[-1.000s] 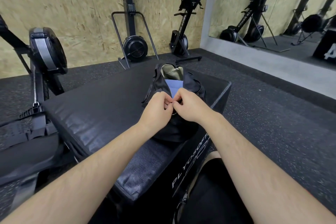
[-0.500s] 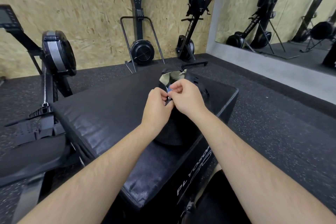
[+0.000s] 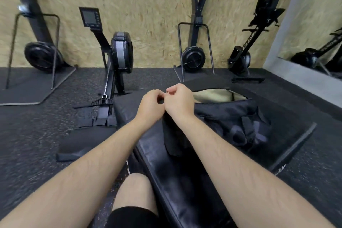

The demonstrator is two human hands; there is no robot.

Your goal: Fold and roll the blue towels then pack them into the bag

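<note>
Bag (image 3: pixel 231 116) on plyo box (image 3: pixel 185 176), opening on far side. Left hand (image 3: pixel 150 105) and right hand (image 3: pixel 178 101) together at bag's left end. Rowing machine (image 3: pixel 118 57) left of box. Mirror (image 3: pixel 314 24) far right.

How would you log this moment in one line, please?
left hand: pinches bag end | right hand: pinches zip pull | bag: on box, partly open | towels: unseen

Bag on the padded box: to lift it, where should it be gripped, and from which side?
Likely the strap handles drooping on the near side wall of the bag, about mid-length, so it lifts level; grip them from the near side, from above.
</note>
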